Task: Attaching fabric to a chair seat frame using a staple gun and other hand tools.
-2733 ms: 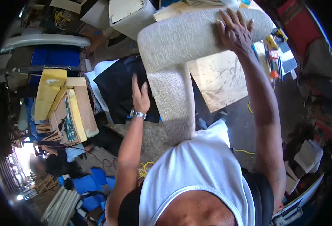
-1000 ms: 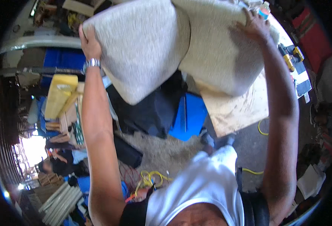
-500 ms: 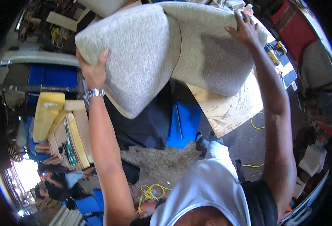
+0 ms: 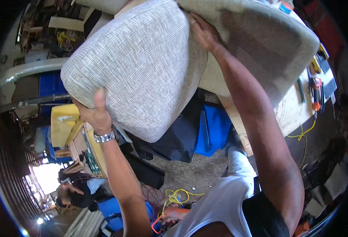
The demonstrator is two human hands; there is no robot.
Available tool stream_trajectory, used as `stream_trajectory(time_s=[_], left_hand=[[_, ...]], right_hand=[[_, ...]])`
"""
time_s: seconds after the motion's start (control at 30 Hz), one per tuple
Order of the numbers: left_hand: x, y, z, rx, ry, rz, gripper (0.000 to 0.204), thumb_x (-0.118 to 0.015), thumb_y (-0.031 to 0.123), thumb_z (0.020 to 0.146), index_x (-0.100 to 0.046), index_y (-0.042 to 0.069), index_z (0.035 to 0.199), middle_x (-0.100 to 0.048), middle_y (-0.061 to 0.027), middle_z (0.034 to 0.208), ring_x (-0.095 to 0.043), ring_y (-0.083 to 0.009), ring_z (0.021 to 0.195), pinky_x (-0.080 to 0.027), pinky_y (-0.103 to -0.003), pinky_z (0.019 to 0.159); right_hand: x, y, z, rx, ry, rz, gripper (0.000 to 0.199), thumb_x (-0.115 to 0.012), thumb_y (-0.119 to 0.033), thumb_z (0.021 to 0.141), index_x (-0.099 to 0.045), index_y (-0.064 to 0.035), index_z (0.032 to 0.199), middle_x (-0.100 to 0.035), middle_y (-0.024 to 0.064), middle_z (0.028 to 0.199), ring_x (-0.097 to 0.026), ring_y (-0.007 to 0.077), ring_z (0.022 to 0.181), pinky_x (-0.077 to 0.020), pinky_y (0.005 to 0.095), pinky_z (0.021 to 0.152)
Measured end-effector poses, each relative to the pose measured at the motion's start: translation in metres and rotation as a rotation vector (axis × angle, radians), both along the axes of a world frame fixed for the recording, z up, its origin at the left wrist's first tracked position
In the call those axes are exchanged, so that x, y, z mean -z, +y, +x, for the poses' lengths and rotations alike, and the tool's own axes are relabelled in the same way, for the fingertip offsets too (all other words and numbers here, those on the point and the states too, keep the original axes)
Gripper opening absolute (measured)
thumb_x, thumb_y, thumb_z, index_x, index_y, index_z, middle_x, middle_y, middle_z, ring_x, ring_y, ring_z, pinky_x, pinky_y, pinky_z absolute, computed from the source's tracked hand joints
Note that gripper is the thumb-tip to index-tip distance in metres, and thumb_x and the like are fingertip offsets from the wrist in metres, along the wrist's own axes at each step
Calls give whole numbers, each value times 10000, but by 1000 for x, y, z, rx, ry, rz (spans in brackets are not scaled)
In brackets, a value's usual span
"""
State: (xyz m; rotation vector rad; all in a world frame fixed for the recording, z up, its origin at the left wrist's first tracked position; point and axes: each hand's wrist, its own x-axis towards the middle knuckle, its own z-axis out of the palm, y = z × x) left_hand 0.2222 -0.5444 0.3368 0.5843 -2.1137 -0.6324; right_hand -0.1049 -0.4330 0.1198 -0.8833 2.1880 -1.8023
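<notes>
A light grey woven-fabric cushion [image 4: 130, 67], rounded at its corners, is tilted up before me. My left hand [image 4: 97, 114] grips its lower left edge, thumb on the fabric face and fingers underneath, partly hidden. Against the opposite side of this cushion presses my right hand [image 4: 205, 33], its fingers reaching in where it meets a second cushion. That second grey upholstered cushion [image 4: 268, 43] lies at the right on a wooden worktable [image 4: 294, 112], under the shadow of my right arm.
A red-and-black power tool [image 4: 316, 94] with a yellow hose lies on the table's right side. Black cloth [image 4: 174, 138] and a blue panel [image 4: 217, 130] hang below the cushions. Yellow foam pieces [image 4: 63, 124] stand left. Yellow hose [image 4: 178, 195] coils on the floor. Someone [image 4: 77, 193] is far left.
My right hand has moved left from the second cushion's far edge to the side of the first cushion. The first cushion, still in my left hand, appears larger and lower in view.
</notes>
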Motion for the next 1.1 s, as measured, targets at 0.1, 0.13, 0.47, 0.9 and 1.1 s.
stream_trajectory(time_s=[0.1,0.13,0.47,0.9,1.1], left_hand=[[9,-7,6,-65,11,-37,867,-749,375,816,-342,-65,1442,-477,-218,1394,-505,-309,1214,-385,-444,1041],[10,-8,8,-66,33,-22,860,-744,373,818,-344,-67,1440,-480,-218,1391,-507,-307,1211,-387,-446,1039],[17,3,64,-64,36,120,998,-762,456,755,-297,-88,1451,-470,-238,1381,-504,-344,1223,-398,-487,1027],[-3,28,44,-169,-139,148,852,-689,336,872,-237,-41,1488,-340,-246,1512,-390,-346,1354,-363,-485,1095],[12,16,23,100,49,130,791,-601,332,935,-177,-20,1502,-319,-231,1516,-376,-344,1361,-345,-490,1107]], right_hand=[[15,-15,-2,54,-152,63,610,-348,-532,993,-445,-151,1458,-429,188,1493,-382,402,1379,-281,436,1158],[15,-20,2,47,-141,52,616,-339,-529,995,-440,-137,1459,-426,194,1493,-380,407,1377,-278,436,1158],[13,6,22,38,-259,-28,630,-298,-505,1014,-442,-68,1444,-415,206,1494,-356,403,1388,-272,435,1156],[95,91,136,-249,-407,608,626,-313,-470,1007,-650,31,1173,-523,263,1362,-496,370,1282,-373,430,1094],[-38,53,75,56,20,-305,578,-354,-473,1010,-487,-48,1379,-524,232,1373,-522,399,1228,-402,449,1052]])
